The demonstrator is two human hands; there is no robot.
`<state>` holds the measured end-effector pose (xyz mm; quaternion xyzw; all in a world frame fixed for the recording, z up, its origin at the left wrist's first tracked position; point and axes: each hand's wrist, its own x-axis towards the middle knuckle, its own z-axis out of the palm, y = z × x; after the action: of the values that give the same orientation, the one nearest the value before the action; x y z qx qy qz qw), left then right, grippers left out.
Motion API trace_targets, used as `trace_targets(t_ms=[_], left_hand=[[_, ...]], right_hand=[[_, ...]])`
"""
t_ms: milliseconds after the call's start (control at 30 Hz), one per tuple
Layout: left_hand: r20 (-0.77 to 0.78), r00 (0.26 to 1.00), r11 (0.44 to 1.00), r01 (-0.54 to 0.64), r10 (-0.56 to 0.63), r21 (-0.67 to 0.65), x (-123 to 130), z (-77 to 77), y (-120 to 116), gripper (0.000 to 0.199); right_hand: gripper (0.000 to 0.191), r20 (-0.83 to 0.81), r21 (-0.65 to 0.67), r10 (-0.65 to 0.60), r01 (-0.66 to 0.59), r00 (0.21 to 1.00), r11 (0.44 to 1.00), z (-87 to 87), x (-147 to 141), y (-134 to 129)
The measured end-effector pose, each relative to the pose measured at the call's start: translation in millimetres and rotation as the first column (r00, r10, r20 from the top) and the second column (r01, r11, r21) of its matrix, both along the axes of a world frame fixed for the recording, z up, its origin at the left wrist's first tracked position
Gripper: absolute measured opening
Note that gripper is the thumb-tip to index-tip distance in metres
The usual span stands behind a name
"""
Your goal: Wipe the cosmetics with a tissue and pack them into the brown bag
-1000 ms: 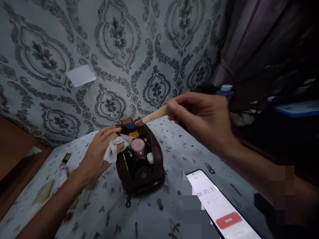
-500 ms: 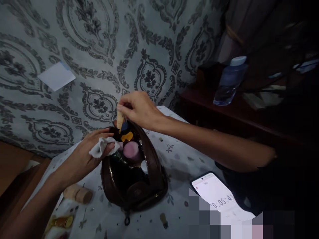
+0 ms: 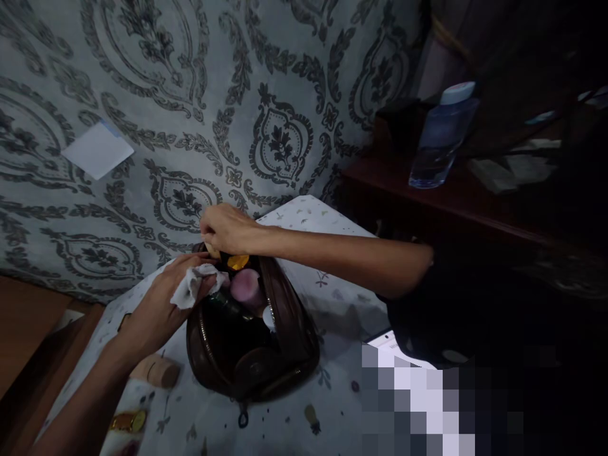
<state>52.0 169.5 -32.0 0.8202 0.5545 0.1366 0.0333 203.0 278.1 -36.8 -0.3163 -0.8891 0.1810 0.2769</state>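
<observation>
An unzipped dark brown leather bag stands on the patterned white tablecloth. My right hand is at its far end, fingers pinched on a small beige tube that is partly hidden by the hand and the bag's rim. My left hand rests at the bag's left rim, closed around a crumpled white tissue. Inside the bag lie a pink round item, an orange-yellow piece and something with a white top. The bag's near interior is dark.
Left of the bag lie a beige cylinder and a gold watch-like item. A lit phone is partly covered by my dark right sleeve. A water bottle stands on the dark red side table. The patterned wall rises behind.
My right hand has moved down and left, lowering the beige tube into the bag's far end. My left hand still holds the tissue at the rim. My right sleeve now covers more of the phone.
</observation>
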Motion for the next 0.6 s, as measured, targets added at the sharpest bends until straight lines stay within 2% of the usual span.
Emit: trace_targets(t_ms=[167,433,600], left_hand=[[0.003,1.0,1.0,0.005,-0.005,0.015,-1.4,-3.9,-1.7,0.029],[0.016,1.0,1.0,-0.003,0.002,0.016,2.8,-4.2,-4.2,0.032],[0.046,0.999,0.999,0.002,-0.004,0.034,0.4,-6.8,-5.3,0.029]], right_hand=[[0.025,0.095,-0.072,0.041,-0.034,0.995,0.997,3.3,-2.5,-4.2],[0.021,0.217,-0.089,0.074,-0.056,0.973,0.994,5.7,-10.5,-0.4],[0.022,0.156,-0.054,-0.016,0.025,0.988,0.998,6.1,-14.2,6.4]])
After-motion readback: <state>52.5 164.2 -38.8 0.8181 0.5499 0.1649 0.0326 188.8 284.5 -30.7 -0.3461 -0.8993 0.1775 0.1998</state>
